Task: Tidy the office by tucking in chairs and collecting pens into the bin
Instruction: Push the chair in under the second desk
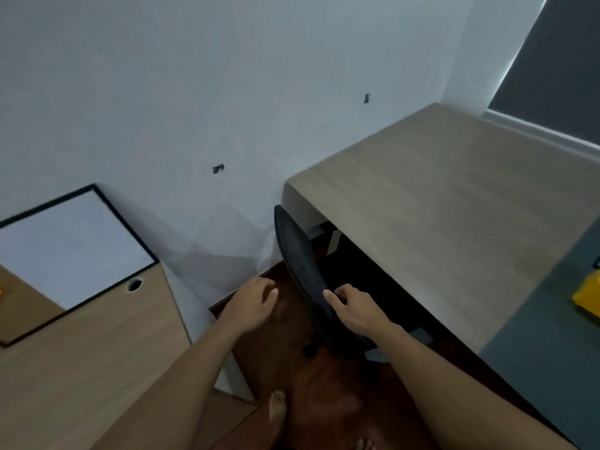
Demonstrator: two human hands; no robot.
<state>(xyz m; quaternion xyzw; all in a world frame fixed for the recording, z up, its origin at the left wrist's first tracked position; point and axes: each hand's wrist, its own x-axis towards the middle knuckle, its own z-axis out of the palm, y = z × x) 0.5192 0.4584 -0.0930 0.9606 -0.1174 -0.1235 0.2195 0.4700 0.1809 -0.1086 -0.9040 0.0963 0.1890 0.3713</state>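
A broad, matte wood-grain desk (454, 222) has its straight front edge over a black mesh chair (300, 264), whose curved backrest is tucked against it, dark wooden floor (324, 401) left open behind. The right hand (354, 306) curls over the backrest's rim; the left hand (253, 300) hovers spread, holding nothing

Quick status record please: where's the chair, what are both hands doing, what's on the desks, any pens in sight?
chair: black chair, seat under the right desk, backrest at its edge
right hand: right hand grip on the backrest's top edge
left hand: left hand open, over the floor, touching nothing
left desk: left desk holds a black-framed white board
pens: none visible
other: yellow object, cut off at right edge
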